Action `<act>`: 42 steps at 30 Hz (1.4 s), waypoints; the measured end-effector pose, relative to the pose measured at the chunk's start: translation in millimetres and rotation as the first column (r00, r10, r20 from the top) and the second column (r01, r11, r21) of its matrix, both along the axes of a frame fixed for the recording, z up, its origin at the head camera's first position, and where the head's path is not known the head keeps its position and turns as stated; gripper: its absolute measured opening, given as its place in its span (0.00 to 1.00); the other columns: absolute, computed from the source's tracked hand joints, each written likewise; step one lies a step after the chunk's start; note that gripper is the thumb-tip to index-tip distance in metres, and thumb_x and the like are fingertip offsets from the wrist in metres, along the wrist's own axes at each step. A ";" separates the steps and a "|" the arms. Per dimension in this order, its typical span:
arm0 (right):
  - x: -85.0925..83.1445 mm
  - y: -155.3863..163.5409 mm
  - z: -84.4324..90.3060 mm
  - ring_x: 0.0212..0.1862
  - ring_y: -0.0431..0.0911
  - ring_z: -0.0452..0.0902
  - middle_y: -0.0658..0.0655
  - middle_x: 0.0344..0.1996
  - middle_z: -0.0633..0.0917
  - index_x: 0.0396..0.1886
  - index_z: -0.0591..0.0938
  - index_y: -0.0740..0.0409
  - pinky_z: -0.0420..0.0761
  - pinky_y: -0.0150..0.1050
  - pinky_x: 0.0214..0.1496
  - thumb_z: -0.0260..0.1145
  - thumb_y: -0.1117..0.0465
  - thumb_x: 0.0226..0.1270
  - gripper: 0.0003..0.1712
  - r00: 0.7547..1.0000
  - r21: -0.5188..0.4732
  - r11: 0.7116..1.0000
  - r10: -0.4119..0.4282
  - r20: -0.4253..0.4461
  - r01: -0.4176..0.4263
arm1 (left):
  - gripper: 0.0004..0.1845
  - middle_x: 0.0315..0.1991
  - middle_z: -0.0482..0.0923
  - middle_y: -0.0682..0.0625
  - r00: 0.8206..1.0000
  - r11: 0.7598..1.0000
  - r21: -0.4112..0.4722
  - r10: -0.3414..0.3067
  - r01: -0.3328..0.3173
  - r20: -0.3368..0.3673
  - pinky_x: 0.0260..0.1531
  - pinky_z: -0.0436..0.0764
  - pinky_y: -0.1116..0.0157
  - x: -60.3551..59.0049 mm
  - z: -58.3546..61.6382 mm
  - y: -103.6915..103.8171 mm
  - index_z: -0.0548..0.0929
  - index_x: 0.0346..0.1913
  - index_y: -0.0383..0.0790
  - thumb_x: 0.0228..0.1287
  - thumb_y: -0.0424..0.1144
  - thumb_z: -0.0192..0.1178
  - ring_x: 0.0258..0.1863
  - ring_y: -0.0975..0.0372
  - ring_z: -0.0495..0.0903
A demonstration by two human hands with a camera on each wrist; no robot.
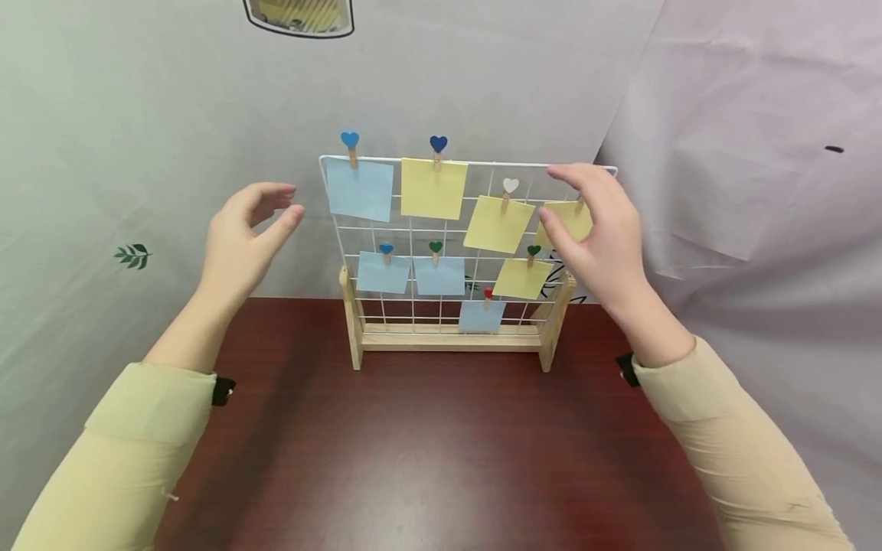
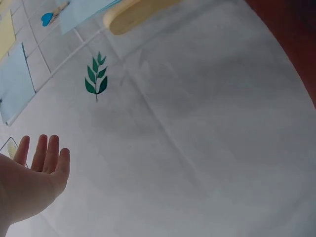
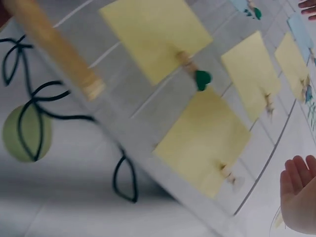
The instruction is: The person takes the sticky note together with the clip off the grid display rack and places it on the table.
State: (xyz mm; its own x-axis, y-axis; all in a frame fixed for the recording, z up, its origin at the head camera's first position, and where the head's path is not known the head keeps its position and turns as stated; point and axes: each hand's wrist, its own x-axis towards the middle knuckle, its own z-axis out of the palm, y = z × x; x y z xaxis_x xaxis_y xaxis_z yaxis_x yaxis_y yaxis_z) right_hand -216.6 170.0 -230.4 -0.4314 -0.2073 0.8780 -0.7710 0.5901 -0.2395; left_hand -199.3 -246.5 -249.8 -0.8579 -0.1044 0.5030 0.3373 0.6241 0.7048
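Note:
A white wire grid [image 1: 375,227] stands upright in a wooden base [image 1: 451,342], with blue and yellow paper notes fastened to it by small heart-topped clothespins. To the left of the grid, my left hand [image 1: 237,241] is raised with thumb and fingers spread apart, holding nothing. Nearest to it is a blue note [image 1: 360,189] under a light blue heart clothespin [image 1: 350,145]. My right hand [image 1: 606,237] is held before the grid's upper right corner, fingers relaxed and nothing between them. Behind that hand, a yellow note [image 1: 565,222] is partly hidden.
The stand rests at the back of a dark red-brown table [image 1: 427,444], close to a pale cloth backdrop [image 1: 172,99] with printed leaves [image 1: 133,256]. Lower on the grid hang more notes, among them a blue one [image 1: 480,317] with a red heart clothespin [image 1: 488,294].

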 end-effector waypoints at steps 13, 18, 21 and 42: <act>-16.0 -55.7 34.7 0.56 0.55 0.86 0.66 0.52 0.90 0.56 0.87 0.70 0.82 0.35 0.66 0.73 0.68 0.69 0.17 0.978 -0.006 0.978 0.207 -0.001 -0.207 | 0.13 0.44 0.90 0.60 0.984 0.890 0.422 -0.130 0.170 -0.121 0.53 0.83 0.78 -23.4 28.4 7.7 0.90 0.52 0.42 0.66 0.33 0.74 0.47 0.70 0.87; -23.8 -78.5 48.8 0.57 0.52 0.86 0.65 0.51 0.90 0.54 0.88 0.69 0.82 0.34 0.66 0.75 0.69 0.68 0.16 0.962 -0.056 0.965 0.261 0.075 -0.257 | 0.13 0.42 0.90 0.58 0.979 0.844 0.497 -0.163 0.202 -0.122 0.53 0.83 0.77 -27.4 39.7 7.6 0.90 0.51 0.40 0.63 0.31 0.75 0.47 0.68 0.88; -28.9 -91.5 58.5 0.57 0.49 0.86 0.63 0.52 0.91 0.54 0.88 0.67 0.82 0.31 0.67 0.76 0.68 0.68 0.16 0.946 -0.106 0.957 0.285 0.155 -0.271 | 0.14 0.43 0.90 0.59 0.981 0.855 0.480 -0.167 0.196 -0.103 0.53 0.83 0.77 -28.5 44.9 9.2 0.90 0.52 0.41 0.63 0.32 0.75 0.48 0.67 0.87; -50.3 -162.8 95.8 0.53 0.44 0.89 0.59 0.53 0.91 0.56 0.88 0.64 0.84 0.27 0.59 0.75 0.63 0.71 0.17 0.824 -0.011 0.947 0.285 0.490 -0.321 | 0.13 0.40 0.89 0.65 0.964 0.921 0.285 -0.263 0.265 -0.049 0.49 0.80 0.74 -40.4 54.8 39.9 0.90 0.53 0.41 0.66 0.33 0.73 0.41 0.69 0.85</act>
